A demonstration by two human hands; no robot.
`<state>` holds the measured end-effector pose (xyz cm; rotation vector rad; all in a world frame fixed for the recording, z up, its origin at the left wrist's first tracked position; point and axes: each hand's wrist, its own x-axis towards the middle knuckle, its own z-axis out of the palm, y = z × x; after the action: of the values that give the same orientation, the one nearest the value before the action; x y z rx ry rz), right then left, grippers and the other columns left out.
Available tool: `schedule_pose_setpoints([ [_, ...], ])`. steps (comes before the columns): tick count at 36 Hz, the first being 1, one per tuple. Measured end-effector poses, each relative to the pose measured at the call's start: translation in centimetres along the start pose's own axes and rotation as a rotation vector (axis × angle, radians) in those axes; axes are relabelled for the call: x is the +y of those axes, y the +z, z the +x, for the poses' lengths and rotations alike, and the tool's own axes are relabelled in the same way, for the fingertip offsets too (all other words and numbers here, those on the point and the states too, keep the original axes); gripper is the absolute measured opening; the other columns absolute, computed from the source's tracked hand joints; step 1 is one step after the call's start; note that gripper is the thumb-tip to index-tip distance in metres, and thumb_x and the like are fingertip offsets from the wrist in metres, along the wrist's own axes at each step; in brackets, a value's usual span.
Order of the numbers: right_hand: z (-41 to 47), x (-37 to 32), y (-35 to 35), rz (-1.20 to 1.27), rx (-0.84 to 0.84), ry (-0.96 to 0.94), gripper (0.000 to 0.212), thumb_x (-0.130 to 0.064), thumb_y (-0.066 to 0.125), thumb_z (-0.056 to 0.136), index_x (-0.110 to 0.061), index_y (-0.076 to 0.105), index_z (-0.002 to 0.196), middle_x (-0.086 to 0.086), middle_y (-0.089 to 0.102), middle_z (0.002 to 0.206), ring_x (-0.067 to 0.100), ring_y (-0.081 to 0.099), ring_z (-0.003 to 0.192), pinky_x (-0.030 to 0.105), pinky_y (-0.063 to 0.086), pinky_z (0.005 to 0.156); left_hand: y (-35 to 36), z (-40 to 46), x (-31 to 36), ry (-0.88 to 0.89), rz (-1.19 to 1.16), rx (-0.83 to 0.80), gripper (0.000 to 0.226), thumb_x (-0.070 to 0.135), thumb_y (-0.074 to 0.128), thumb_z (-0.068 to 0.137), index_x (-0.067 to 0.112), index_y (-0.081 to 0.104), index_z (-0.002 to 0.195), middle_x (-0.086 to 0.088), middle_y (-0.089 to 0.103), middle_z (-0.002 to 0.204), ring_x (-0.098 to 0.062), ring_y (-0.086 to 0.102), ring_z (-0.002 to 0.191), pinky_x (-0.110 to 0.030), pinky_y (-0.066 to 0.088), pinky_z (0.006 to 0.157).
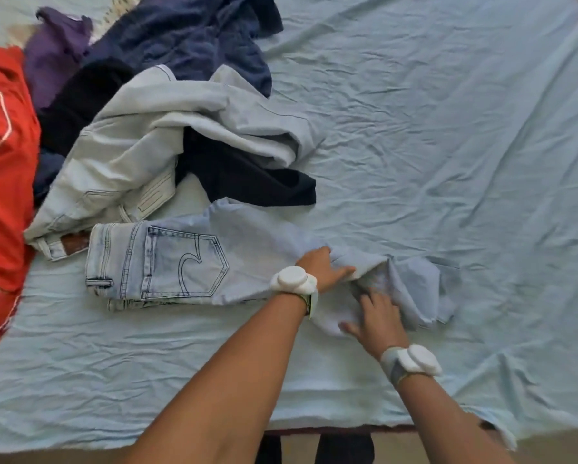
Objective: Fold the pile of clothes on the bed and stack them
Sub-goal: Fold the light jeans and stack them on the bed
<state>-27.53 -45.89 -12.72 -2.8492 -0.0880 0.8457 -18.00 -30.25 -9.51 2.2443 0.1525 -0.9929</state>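
A pair of light acid-wash jeans (167,262) lies along the near part of the bed, waistband to the left, back pocket up, legs bunched at the right. My left hand (324,267) rests on the legs with fingers tucked into a fold of the denim. My right hand (376,318) lies with fingers spread, pressing on the crumpled leg ends. The unfolded pile sits at the upper left: pale jeans (140,145), a black garment (247,177), a navy towel-like cloth (193,38), a purple garment (51,61).
A red garment (2,169) lies at the left edge. The wrinkled pale blue sheet (448,145) covers the bed to the right of the pile. The bed's near edge (347,426) runs just below my forearms, with floor beyond.
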Motion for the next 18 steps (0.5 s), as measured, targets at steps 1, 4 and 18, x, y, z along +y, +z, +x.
schedule_pose_setpoints([
  [1, -0.2, 0.1, -0.2, 0.017, -0.037, 0.02, 0.05, -0.044, 0.072, 0.077, -0.011, 0.059, 0.112, 0.01, 0.057, 0.115, 0.033, 0.053, 0.112, 0.041, 0.042, 0.086, -0.1, 0.2, 0.2, -0.021, -0.002, -0.009, 0.07, 0.055, 0.068, 0.081, 0.006, 0.051, 0.129, -0.013, 0.057, 0.131, -0.032, 0.054, 0.12, -0.032, 0.042, 0.089],
  [4, 0.3, 1.0, -2.0, 0.276, -0.007, 0.042, 0.034, -0.031, 0.059, 0.091, -0.013, 0.055, 0.12, 0.012, 0.062, 0.115, 0.033, 0.057, 0.112, 0.039, 0.044, 0.088, -1.2, 0.4, 1.0, -0.015, -0.038, 0.033, 0.047, 0.045, 0.066, 0.085, 0.011, 0.062, 0.117, -0.01, 0.064, 0.12, -0.031, 0.058, 0.115, -0.032, 0.045, 0.089],
  [18, 3.0, 4.8, -25.1, 0.121, 0.139, -0.024, 0.021, -0.038, 0.067, 0.083, -0.023, 0.069, 0.097, 0.013, 0.068, 0.104, 0.033, 0.062, 0.103, 0.035, 0.045, 0.078, -2.9, -4.3, 7.0, 0.321, -0.679, 0.65, 0.01, 0.024, 0.058, 0.083, 0.019, 0.062, 0.09, -0.002, 0.064, 0.08, -0.009, 0.054, 0.073, -0.025, 0.046, 0.069],
])
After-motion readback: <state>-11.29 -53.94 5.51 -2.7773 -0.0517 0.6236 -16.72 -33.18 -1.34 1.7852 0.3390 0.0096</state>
